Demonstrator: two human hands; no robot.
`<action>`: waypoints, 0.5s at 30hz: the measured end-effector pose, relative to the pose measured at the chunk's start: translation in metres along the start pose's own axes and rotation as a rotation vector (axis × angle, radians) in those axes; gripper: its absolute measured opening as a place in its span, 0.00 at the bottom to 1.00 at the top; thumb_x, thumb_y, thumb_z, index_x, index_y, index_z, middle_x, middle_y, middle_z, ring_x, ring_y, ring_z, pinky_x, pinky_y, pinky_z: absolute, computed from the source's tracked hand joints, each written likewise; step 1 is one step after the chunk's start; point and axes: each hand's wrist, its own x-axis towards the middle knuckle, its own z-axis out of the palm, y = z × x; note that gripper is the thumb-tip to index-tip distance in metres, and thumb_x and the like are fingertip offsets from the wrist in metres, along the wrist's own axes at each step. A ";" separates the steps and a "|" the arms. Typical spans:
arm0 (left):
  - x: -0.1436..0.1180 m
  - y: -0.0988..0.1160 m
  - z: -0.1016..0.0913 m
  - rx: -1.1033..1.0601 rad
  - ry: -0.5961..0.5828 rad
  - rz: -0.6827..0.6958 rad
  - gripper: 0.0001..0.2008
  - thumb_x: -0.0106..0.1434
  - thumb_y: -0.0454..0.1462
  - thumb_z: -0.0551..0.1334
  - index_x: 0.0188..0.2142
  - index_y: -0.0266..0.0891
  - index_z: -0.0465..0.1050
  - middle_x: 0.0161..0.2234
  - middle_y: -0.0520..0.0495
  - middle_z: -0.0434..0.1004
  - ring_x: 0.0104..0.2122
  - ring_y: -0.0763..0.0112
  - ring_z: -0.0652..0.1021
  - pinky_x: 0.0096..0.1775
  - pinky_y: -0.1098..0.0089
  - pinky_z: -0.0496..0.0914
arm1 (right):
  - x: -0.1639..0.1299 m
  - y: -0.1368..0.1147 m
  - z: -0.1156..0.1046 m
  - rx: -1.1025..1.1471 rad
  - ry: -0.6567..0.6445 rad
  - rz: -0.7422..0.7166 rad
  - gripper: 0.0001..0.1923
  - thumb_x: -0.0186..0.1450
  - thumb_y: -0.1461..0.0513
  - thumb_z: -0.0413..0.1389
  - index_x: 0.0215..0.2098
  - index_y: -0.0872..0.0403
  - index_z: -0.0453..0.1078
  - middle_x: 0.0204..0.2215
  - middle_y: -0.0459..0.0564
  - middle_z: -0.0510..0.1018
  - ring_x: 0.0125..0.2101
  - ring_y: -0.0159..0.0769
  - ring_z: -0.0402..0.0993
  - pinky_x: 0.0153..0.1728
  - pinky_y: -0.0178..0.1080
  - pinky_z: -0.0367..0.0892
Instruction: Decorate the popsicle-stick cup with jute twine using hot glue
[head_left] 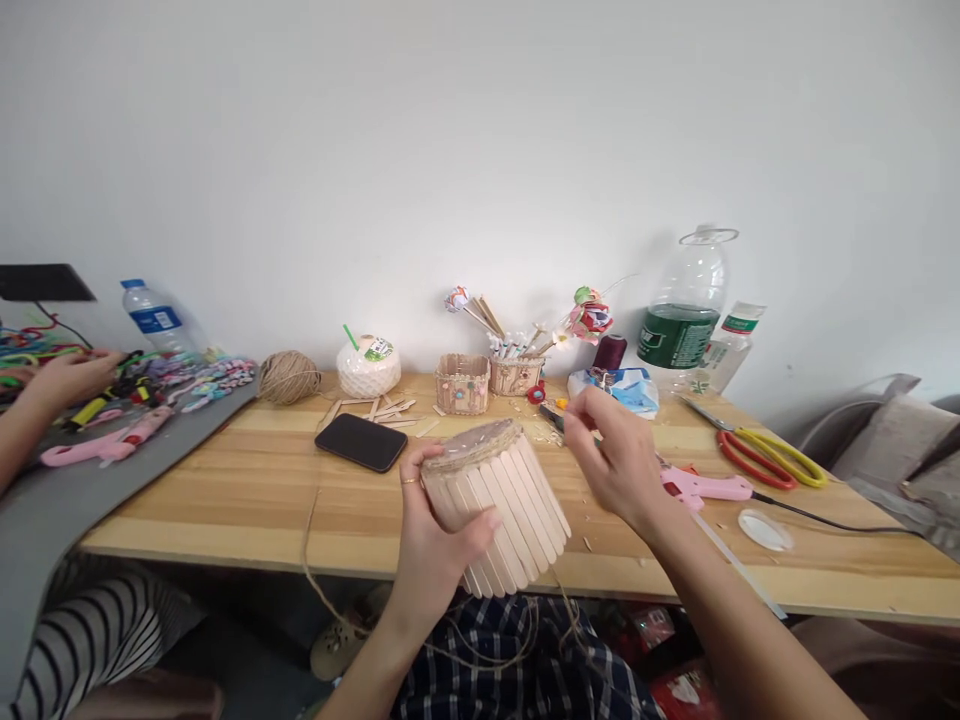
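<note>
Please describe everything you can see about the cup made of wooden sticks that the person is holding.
The stick cup is a round holder built of pale flat wooden sticks set side by side, flaring toward the viewer. It lies tilted, its closed end wrapped in brownish twine facing up and away. The left hand grips its side above the table edge; the right hand hovers just beside it. Twine trails down below.

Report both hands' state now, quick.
Left hand: closed around the popsicle-stick holder.
Right hand: fingertips pinched above the holder; whether it grips anything cannot be told.
</note>
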 end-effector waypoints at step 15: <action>0.000 0.005 -0.003 -0.122 -0.096 -0.001 0.30 0.45 0.39 0.69 0.47 0.45 0.60 0.50 0.47 0.67 0.48 0.60 0.71 0.49 0.63 0.67 | -0.004 -0.023 -0.052 0.249 -0.178 -0.209 0.07 0.68 0.66 0.50 0.40 0.55 0.70 0.37 0.52 0.78 0.36 0.35 0.74 0.34 0.36 0.70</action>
